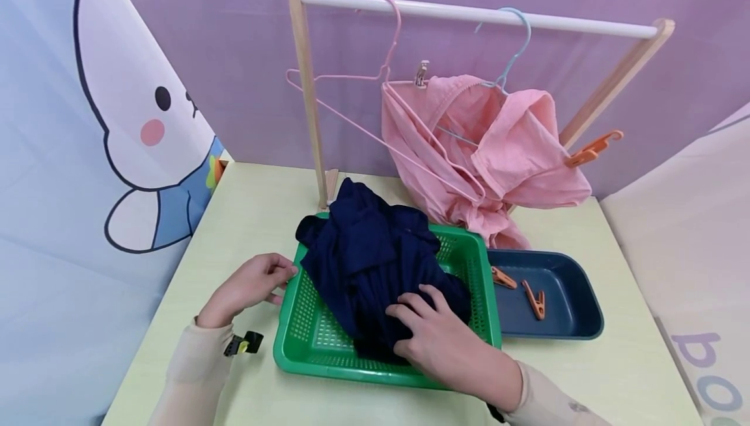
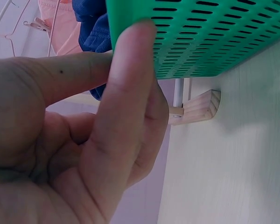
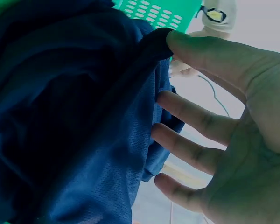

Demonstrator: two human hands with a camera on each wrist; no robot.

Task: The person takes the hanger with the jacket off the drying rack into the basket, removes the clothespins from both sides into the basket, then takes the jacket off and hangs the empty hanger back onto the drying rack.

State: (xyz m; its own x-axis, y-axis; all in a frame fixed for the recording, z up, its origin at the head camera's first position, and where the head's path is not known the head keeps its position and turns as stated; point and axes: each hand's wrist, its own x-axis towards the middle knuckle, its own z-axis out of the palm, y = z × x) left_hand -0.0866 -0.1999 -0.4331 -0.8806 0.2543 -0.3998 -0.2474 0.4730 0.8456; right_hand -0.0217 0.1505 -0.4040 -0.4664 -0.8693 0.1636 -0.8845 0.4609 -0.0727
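From the head view, a green rectangular basket of perforated plastic (image 1: 351, 372) sits midway between the left and right edges of a pale table (image 1: 252, 217), holding a crumpled navy-blue cloth garment (image 1: 375, 256) heaped over its back-left corner. The left hand (image 1: 252, 286) is at the basket's left rim; the right hand (image 1: 442, 348) rests on the navy garment's near right part, fingers apart. Right of the basket, a dark blue rounded tray (image 1: 571, 296) holds two orange clips (image 1: 534, 302); behind, a pink cloth garment (image 1: 521, 152) hangs below a white rail (image 1: 457, 12). From the left wrist, thumb and fingers pinch the basket's wall at its rim. From the right wrist, three fingers spread beside the navy garment's finely textured cloth and the thumb tip meets a fold; the index finger is mostly hidden, so I cannot tell whether that fold is pinched. The navy garment looks light, soft and limp, unlikely to break but apt to bunch; a raised fold or an edge, taken between thumb and fingers, seems the best hold.
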